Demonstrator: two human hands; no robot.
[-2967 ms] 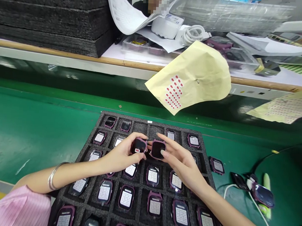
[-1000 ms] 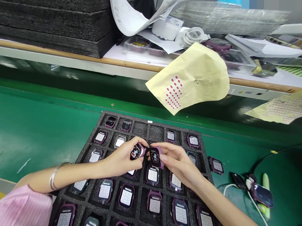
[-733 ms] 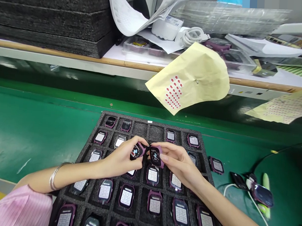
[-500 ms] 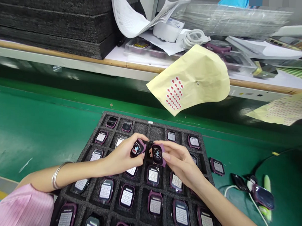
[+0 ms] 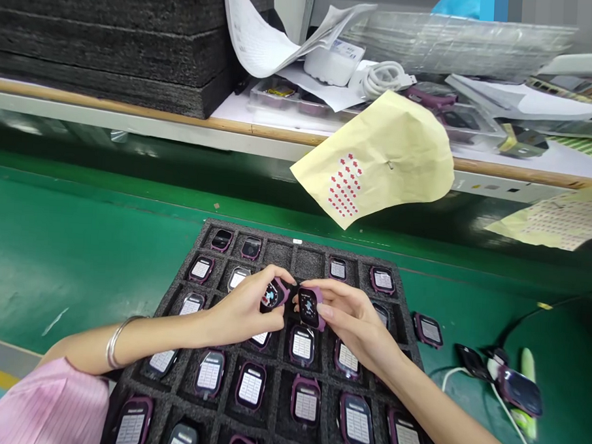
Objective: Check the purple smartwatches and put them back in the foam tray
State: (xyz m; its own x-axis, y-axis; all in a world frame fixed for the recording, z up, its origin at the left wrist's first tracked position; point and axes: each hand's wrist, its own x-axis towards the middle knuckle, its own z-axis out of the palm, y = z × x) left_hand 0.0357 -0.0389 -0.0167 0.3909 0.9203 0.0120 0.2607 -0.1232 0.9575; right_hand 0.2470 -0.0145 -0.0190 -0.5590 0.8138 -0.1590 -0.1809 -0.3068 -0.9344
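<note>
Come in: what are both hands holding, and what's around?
Left hand: gripping purple-cased watch, screen lit. Right hand: gripping second watch, also lit. Both over black foam tray; yellow sheet hangs beyond.

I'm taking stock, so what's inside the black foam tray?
Watches, many purple-framed, sit in the black foam tray. The left hand and right hand, each holding a watch, cover parts of its middle; whatever lies there is hidden.

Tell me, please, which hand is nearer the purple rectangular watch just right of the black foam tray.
Right hand: it is left of the watch. The left hand is farther left.
</note>
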